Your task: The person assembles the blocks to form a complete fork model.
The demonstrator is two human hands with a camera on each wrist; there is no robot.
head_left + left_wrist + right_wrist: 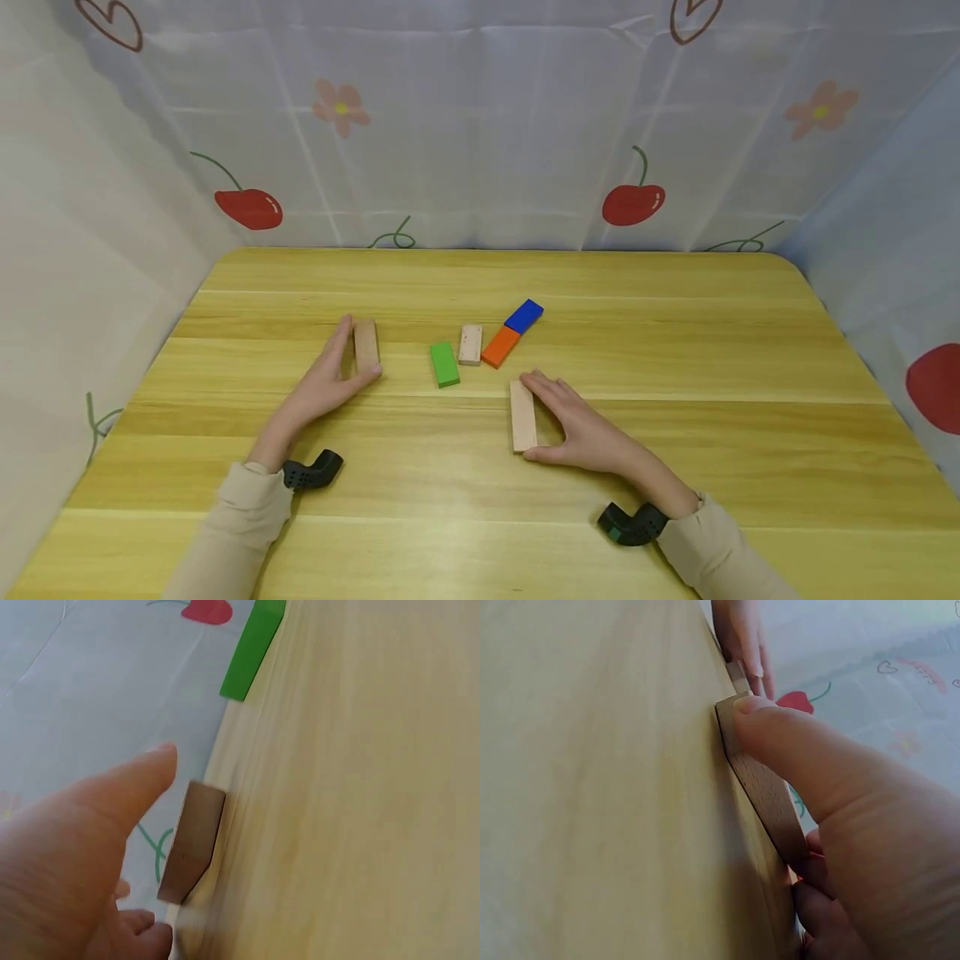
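Note:
On the left, my left hand point(328, 379) is spread around a plain wooden block point(367, 346), fingers along its left side and thumb by its near end. The left wrist view shows the thumb point(142, 784) apart from that block point(196, 836). Nearer the middle, my right hand point(585, 429) holds another plain wooden block point(523, 417) by its two ends, between thumb and fingers. In the right wrist view, the thumb tip point(756, 705) presses on one end of this block point(761, 787), which lies on the tabletop.
Between the hands lie a green block point(445, 364), a small pale wooden block point(471, 344), an orange block point(500, 346) and a blue block point(524, 315). Orange and blue meet end to end in a slanted line. A printed curtain point(480, 125) rises behind the wooden table point(420, 517).

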